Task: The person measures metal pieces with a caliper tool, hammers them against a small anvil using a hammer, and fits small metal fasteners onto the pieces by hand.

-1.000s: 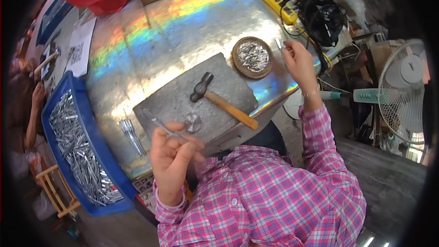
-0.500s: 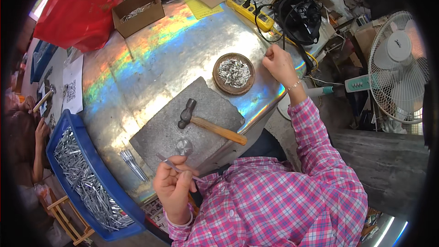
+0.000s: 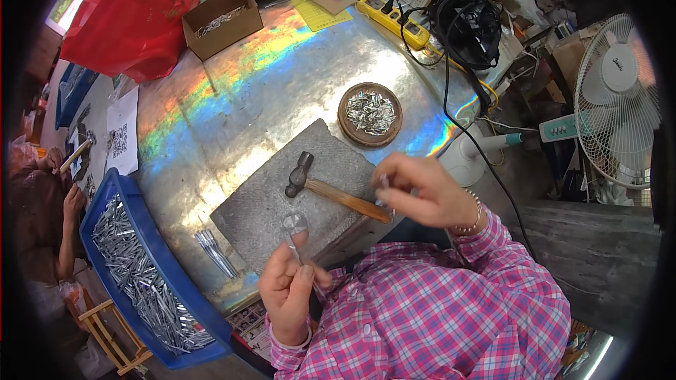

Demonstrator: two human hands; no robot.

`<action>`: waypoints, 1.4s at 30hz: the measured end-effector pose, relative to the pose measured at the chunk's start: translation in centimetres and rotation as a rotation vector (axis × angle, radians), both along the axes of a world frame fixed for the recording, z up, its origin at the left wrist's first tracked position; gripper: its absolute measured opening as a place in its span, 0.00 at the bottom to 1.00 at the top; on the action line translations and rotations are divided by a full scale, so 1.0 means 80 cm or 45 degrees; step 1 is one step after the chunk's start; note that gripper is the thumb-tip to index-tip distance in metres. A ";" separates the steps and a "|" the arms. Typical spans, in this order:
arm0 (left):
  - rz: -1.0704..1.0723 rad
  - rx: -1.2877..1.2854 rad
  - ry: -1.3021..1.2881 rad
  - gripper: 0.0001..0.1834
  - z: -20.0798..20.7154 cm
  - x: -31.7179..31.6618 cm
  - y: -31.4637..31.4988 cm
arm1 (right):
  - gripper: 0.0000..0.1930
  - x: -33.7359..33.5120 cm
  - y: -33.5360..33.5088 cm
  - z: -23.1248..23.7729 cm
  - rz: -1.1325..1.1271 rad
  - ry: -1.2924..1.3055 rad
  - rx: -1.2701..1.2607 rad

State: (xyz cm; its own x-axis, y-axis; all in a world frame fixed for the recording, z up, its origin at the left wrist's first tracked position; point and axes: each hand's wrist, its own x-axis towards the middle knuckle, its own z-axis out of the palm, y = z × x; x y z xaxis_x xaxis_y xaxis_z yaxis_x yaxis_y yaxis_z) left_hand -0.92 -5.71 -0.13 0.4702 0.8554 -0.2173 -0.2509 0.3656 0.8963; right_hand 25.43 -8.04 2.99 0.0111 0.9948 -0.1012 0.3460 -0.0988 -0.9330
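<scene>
My left hand [image 3: 287, 292] is closed in a pinch on a thin metal strip [image 3: 292, 248], at the near edge of a grey stone slab [image 3: 271, 204]. The strip's upper end is near a small shiny metal disc [image 3: 294, 222] on the slab. Blurred by motion, my right hand [image 3: 426, 190] is pinched beside the slab's right edge. Small shiny bits show at its fingertips, too smeared to name. Between the hands lies a ball-peen hammer [image 3: 338, 195], its head on the slab. Beyond is a round brown bowl [image 3: 345, 130] of small metal pieces.
Several metal strips [image 3: 216, 253] lie left of the slab. A blue bin [image 3: 151, 243] full of strips stands farther left, near another person's hand [image 3: 74, 199]. At the back are a cardboard box [image 3: 224, 32], red bag [image 3: 127, 21] and yellow power strip [image 3: 394, 22]. A fan [image 3: 616, 102] stands right.
My right hand has come from beyond the bowl's right side back toward the slab and hammer. The strip in my left hand has turned from slanting left to pointing up toward the disc.
</scene>
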 end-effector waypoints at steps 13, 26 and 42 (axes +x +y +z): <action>-0.022 0.024 -0.007 0.14 -0.011 -0.002 -0.003 | 0.07 -0.054 0.011 -0.010 0.573 0.196 0.160; 0.020 0.166 0.168 0.12 -0.020 -0.001 0.001 | 0.07 -0.070 0.021 -0.014 0.511 0.192 0.135; 0.127 0.049 0.005 0.10 -0.034 -0.002 0.008 | 0.05 -0.089 0.027 -0.007 0.338 0.227 -0.115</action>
State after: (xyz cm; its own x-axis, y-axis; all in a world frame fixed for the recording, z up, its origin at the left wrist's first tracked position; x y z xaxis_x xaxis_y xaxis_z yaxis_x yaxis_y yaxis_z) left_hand -1.09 -5.08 -2.87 0.3817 0.9055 -0.1855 -0.2804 0.3047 0.9102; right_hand 18.27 -5.91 2.41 -0.2732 0.9475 -0.1662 0.2026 -0.1122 -0.9728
